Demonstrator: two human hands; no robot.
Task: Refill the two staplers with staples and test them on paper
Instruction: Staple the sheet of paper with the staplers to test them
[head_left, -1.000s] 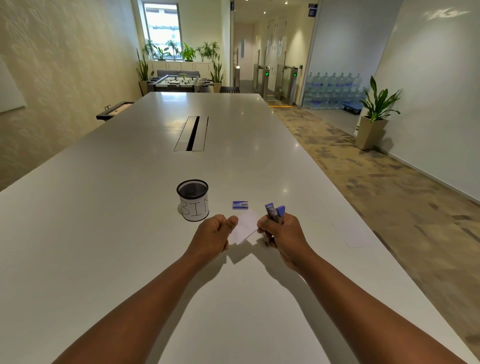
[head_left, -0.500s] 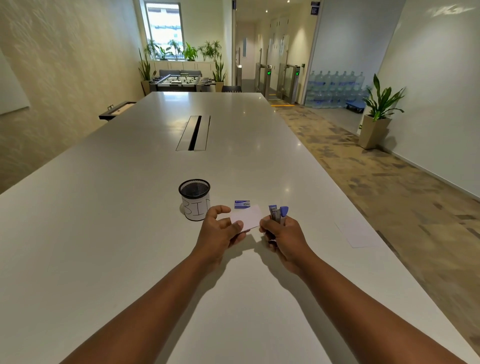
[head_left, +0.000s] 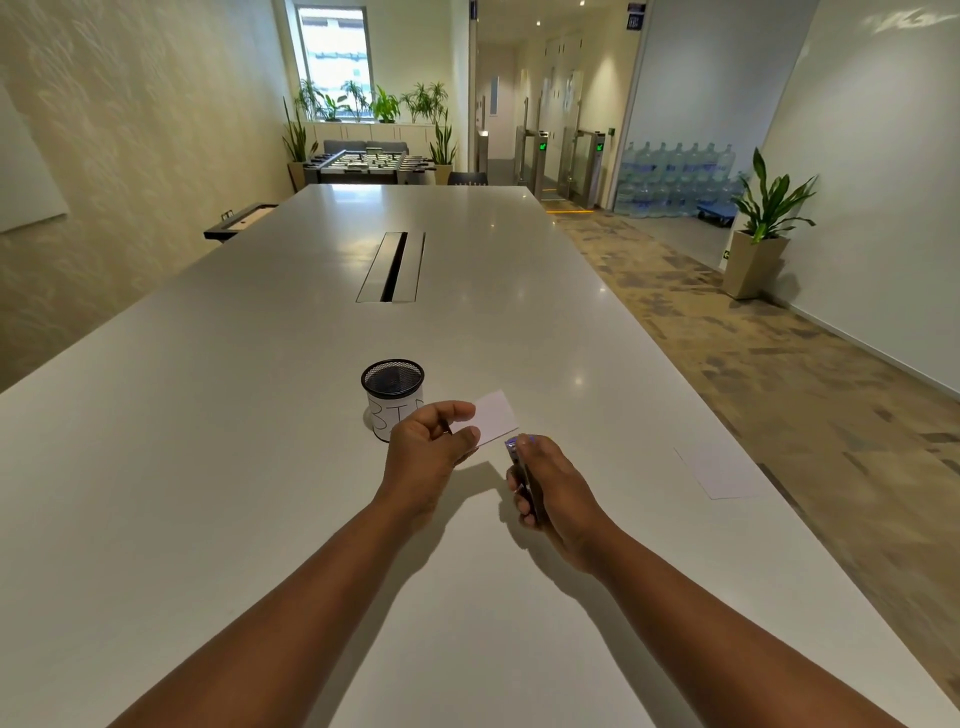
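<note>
My left hand (head_left: 428, 452) pinches a small white slip of paper (head_left: 496, 415) between thumb and fingers and holds it up above the table. My right hand (head_left: 550, 486) is closed around a small blue stapler (head_left: 517, 457), whose nose sits just below the paper's near right corner. The stapler looks apart from the paper. The staple box and the second stapler are hidden from view.
A black mesh cup (head_left: 392, 392) labelled BIN stands just left of my left hand. Another sheet of paper (head_left: 719, 470) lies near the table's right edge. A cable slot (head_left: 392, 267) is set in the middle of the long white table (head_left: 208, 467).
My left hand lifted the paper up and to the right, and it now hides the staple box. My right hand drew the stapler back toward me and tipped it lower.
</note>
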